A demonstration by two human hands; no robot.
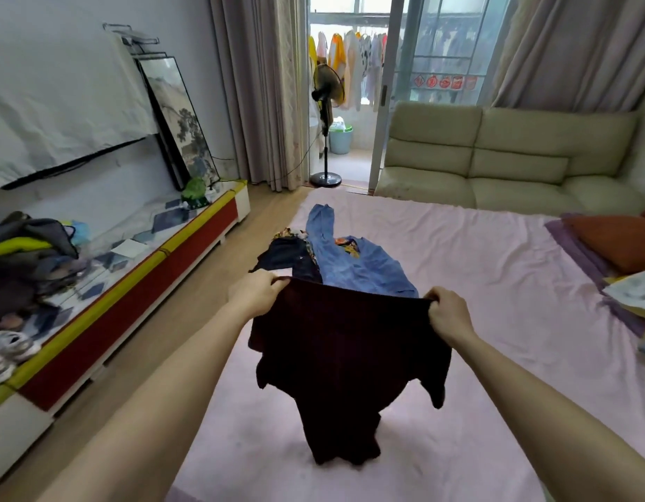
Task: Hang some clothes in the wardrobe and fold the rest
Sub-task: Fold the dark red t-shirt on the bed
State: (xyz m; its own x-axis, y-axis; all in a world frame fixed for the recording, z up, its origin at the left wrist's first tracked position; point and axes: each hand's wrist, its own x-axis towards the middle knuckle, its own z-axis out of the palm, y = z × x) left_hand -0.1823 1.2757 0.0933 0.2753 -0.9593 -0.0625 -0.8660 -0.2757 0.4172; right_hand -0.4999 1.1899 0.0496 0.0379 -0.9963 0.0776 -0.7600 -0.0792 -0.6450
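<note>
Holding a dark maroon knit garment (350, 356) up by its top edge, the left hand (259, 293) and right hand (449, 307) each pinch one upper corner with curled fingers, well apart, so the cloth is stretched flat between them. Its lower end just brushes the pink bed sheet (495, 266) near the bed's near edge, probably to shake it straight before folding or hanging. Beyond it, toward the bed's left edge, a blue denim piece (353, 262) and a dark navy piece (288, 257) lie in a loose heap, apparently waiting their turn.
</note>
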